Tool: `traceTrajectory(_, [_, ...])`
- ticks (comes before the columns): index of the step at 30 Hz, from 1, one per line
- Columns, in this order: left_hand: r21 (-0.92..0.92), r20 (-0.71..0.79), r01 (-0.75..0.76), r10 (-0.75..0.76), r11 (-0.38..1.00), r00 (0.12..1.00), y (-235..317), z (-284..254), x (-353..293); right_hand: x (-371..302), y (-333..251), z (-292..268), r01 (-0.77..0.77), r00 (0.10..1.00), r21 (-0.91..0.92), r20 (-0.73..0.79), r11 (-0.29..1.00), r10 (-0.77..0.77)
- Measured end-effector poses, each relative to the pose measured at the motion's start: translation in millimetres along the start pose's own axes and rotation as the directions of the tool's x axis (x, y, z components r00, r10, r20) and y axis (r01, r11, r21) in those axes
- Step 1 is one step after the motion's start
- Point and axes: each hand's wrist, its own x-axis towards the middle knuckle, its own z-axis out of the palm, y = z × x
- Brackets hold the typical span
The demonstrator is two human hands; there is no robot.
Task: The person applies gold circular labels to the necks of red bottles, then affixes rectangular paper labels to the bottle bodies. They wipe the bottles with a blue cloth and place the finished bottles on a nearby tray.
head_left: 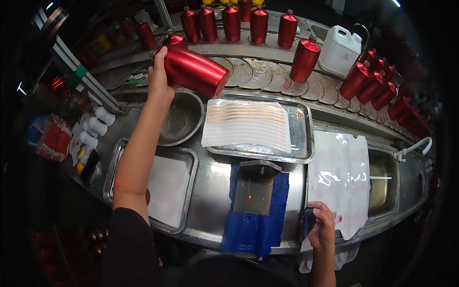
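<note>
Cloth [246, 234], bright blue, lies at the near edge of the steel counter [209, 191], with a metal stand [253, 193] sitting on it and a little red light dot showing on the stand. Just right of that, the right hand [322, 226] has its fingers curled around a small dark flat piece [309, 221]; can't really make out what it is. Beside that hand there's a stack of glossy white sheets [337, 167], then a sink [383, 196] further right. Over on the left, the arm reaches across a tray [190, 201] with a white sheet in it. Bit further back: a steel bowl [180, 119], and next to it another tray [300, 131] with a striped sheet [246, 126] on it. The left hand [161, 76] is up above the bowl, gripping a red bottle [193, 71] by its neck end, so it's in the air, tipped way over with the base pointing right. Behind all that is a curved conveyor of overlapping plates [258, 74], more red bottles [306, 60] standing upright on it, plus a white jug [339, 50].
</note>
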Motion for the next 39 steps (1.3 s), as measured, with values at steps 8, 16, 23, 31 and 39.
traceTrajectory(8, [-0.064, 0.089, 0.074, -0.068, 0.995, 0.994, 53, -45, -172, -8, 8, 39, -0.049, 0.966, -0.09, 0.249, 0.995, 0.07])
traceTrajectory(16, [0.122, -0.092, 0.055, -0.044, 0.991, 0.995, 33, -51, -235, -36, 14, 104, 0.401, 0.868, -0.376, 0.447, 0.835, -0.216])
traceTrajectory(23, [0.773, 0.235, -0.497, 0.551, 0.393, 0.801, -27, -22, -301, 1, 28, 159, 0.79, 0.613, -0.553, 0.716, 0.263, -0.334])
traceTrajectory(31, [0.73, 0.288, -0.505, 0.464, 0.46, 0.838, -52, -18, -344, 32, 46, 169, 0.685, 0.691, -0.527, 0.69, 0.504, -0.218])
traceTrajectory(39, [0.963, -0.268, 0.267, 0.07, 0.02, 0.961, 34, -147, -320, 60, 24, 160, 0.645, 0.612, -0.526, 0.79, 0.555, 0.038])
